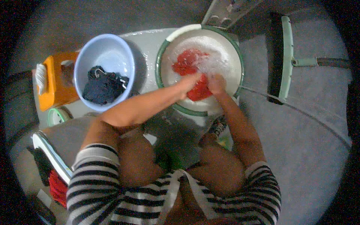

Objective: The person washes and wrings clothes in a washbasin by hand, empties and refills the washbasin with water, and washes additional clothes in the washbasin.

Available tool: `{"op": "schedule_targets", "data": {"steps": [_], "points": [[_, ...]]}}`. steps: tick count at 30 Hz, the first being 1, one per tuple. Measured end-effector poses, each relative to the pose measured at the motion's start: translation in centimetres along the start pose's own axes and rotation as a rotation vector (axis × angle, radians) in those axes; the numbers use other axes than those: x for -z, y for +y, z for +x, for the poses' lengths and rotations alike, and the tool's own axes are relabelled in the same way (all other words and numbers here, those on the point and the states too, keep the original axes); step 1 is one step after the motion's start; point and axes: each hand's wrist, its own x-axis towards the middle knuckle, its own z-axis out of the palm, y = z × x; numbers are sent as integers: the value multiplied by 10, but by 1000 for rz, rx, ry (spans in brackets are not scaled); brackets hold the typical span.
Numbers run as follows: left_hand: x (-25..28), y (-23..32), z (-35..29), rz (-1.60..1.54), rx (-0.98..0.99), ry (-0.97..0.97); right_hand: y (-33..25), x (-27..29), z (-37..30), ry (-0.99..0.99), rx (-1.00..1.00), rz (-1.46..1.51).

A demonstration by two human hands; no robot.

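In front of me is a wide white basin with a green-banded rim (159, 62), holding sudsy water. Red wet cloth (187, 62) lies partly in the foam, and a nearer bunch of it (200, 91) is between my hands. My left hand (189, 83) is closed on the cloth's left side. On its right side my right hand (216, 84) is also closed against the cloth; motion blurs its fingers. Both hands are inside the basin, close together. Foam and blur hide how far the cloth reaches under the water.
Left of the basin, a light blue tub (76, 73) holds dark wet clothing (101, 89). An orange plastic item (56, 98) stands beyond it, near a green-rimmed round container (55, 117). To the right lie a floor squeegee (287, 60) and a thin hose (311, 113).
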Motion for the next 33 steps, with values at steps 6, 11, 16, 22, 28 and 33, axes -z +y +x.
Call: {"op": "schedule_targets", "data": {"steps": [6, 11, 16, 22, 28, 33], "points": [[29, 28, -39, 872, 32, -74, -10, 78, 18, -547, 168, 904], [20, 2, -23, 742, 256, -204, -46, 25, 25, -975, -189, 1501], [18, 43, -23, 38, 135, -71, -32, 2, 24, -302, -475, 1767], [74, 65, 52, -82, -31, -339, -157, 145, -17, 211, 463, 669], [16, 30, 42, -425, 93, -306, -67, 81, 59, -21, -274, 660], [60, 63, 18, 138, -113, 81, -22, 0, 80, -166, -247, 1114]]}}
